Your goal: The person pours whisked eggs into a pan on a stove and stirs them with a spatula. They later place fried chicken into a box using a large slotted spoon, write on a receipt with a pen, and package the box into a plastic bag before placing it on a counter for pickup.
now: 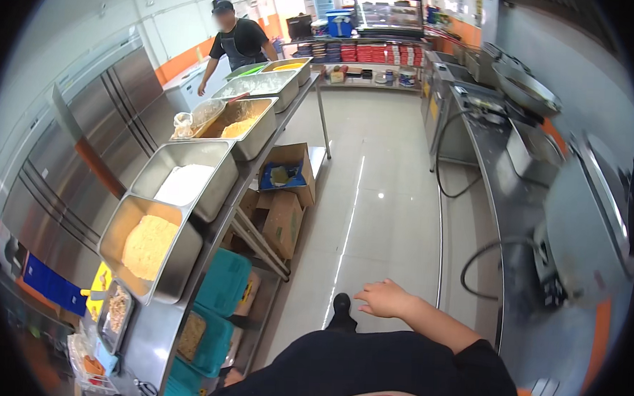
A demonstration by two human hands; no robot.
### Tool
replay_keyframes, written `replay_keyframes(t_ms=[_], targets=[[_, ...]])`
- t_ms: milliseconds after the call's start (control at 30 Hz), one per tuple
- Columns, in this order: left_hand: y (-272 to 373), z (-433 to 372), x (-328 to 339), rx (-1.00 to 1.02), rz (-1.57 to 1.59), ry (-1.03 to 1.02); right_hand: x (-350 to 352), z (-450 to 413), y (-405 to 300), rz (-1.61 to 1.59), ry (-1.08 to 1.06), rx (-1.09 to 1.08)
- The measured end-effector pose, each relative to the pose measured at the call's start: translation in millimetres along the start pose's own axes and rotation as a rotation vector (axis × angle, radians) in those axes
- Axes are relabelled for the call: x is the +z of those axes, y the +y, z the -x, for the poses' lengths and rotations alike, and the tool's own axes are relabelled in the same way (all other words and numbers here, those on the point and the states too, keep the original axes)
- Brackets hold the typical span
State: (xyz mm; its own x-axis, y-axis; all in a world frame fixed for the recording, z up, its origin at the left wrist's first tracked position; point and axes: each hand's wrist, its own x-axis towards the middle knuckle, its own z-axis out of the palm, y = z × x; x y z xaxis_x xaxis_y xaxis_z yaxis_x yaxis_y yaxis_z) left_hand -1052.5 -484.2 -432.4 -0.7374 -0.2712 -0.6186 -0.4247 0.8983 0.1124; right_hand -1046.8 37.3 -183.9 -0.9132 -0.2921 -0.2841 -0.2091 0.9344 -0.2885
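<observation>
My right hand (382, 299) is held out over the tiled floor in front of my body, its fingers apart and nothing in it. Low beside the steel table, part of my left hand (233, 376) shows near the teal plastic bins (212, 347); the rest is hidden, so its grip cannot be made out. On the steel table (149, 344) to the left stand deep steel pans: one with yellowish crumbs or powder (150, 246), one with white powder (186, 184), and one with orange-yellow powder (241, 125) beside a clear bag. A small steel tray (114, 316) holds chopped food. Scissors (145, 389) lie near the table's end.
A co-worker (241, 43) in an apron stands beyond the table's far end. Cardboard boxes (284, 223) sit on its lower shelf. Along the right runs a steel counter (489, 152) with hoses, a large wok (526, 87) and a big round lid (586, 225). A tiled aisle (386, 201) lies between.
</observation>
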Motion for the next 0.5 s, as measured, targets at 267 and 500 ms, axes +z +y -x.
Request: replay_keyframes(t_ms=[267, 500], targets=[[268, -177, -59, 0.39, -0.145, -0.078, -46, -112, 204, -0.119, 0.018, 0.371], [798, -244, -210, 1.129, -0.228, 0.091, -59, -133, 375, -0.436, -0.063, 0.81]])
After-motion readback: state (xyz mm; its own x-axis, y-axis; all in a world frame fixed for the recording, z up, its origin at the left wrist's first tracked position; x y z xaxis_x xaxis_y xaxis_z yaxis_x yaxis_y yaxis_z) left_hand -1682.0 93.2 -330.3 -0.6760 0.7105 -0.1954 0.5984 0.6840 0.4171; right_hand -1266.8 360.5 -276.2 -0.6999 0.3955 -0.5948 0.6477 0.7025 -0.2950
